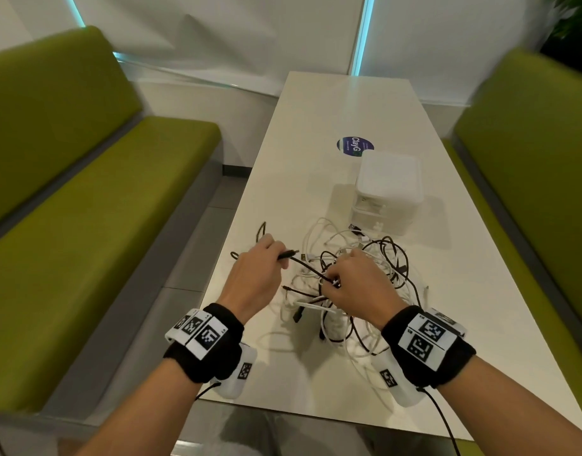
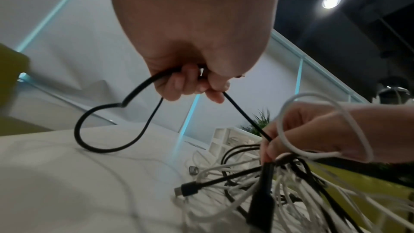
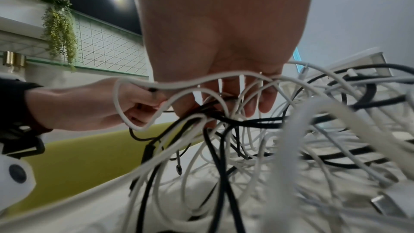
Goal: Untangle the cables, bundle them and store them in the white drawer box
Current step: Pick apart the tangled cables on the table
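On the white surface (image 1: 316,126), near the closed white drawer box (image 1: 386,192), the tangle of cables (image 1: 352,291) is lying. The left hand (image 1: 255,274) is gripping a black cable (image 2: 89,130); the right hand (image 1: 355,284) is pinching the knot, palm down. Slack should be fed gently, not yanked.

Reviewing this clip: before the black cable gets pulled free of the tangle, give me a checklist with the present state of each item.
1. Left hand grips the black cable: ok.
2. Right hand holds the tangle at the knot: ok.
3. Black cable clear of the white cables: not ok, it runs into the knot.
4. Any cable bundled yet: not ok.
5. White drawer box on the table beyond the tangle: ok.
6. Drawer open with free room: cannot tell.
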A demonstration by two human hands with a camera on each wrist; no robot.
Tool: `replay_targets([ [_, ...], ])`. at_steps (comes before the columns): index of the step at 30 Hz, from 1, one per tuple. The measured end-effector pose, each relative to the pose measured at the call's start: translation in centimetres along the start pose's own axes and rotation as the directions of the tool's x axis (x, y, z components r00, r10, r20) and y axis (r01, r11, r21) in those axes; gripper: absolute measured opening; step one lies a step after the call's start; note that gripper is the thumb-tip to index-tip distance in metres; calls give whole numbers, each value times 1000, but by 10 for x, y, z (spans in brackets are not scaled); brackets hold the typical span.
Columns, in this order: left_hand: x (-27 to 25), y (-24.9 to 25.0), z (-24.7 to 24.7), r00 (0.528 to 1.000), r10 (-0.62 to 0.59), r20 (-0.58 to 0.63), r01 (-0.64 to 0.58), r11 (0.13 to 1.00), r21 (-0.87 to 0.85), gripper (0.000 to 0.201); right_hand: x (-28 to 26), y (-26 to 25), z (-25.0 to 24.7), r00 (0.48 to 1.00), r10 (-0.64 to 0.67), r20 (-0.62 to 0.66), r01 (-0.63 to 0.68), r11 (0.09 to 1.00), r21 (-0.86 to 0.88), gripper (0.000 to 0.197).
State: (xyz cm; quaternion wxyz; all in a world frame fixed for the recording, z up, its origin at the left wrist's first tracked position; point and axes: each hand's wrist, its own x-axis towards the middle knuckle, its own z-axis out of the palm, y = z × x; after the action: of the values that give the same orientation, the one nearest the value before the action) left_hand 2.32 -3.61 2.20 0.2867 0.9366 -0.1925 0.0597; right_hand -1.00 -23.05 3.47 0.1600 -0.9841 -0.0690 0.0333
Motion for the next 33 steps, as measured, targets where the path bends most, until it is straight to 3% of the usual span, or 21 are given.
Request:
replay_targets([
  [6,2,-17,0,984,-157,-87,155,987,-31,27,-7,-2,-8,998,-31,53,39,989,-145,25],
  [9,3,-21,3,986,-158,-54,158,987,-8,27,-7,3,-7,997,-34,74,45,989,-144,28],
  [11,5,-19,4,992,-127,-25,128,991,37,21,-5,5,-6,996,-21,83,31,992,-124,31],
  [14,7,-9,4,1000,27,8,-28,995,93,33,-4,2,-5,997,-14,76,22,995,-98,30],
  [17,7,10,11,974,192,118,-196,980,18,46,-5,-2,-6,997,-19,73,26,995,-96,28],
  [19,4,20,20,951,234,202,-242,970,17,44,-5,-3,-8,998,-25,52,30,995,-96,29],
  [25,-1,26,30,938,83,336,-182,945,273,17,-5,0,-7,997,-10,70,16,996,-82,24],
  [29,-4,28,26,940,88,330,-172,956,237,11,-5,-1,-5,998,17,56,-13,997,-76,16],
  [33,-2,25,17,965,105,239,-136,984,117,17,-4,-3,-6,999,26,27,-25,998,-64,19],
])
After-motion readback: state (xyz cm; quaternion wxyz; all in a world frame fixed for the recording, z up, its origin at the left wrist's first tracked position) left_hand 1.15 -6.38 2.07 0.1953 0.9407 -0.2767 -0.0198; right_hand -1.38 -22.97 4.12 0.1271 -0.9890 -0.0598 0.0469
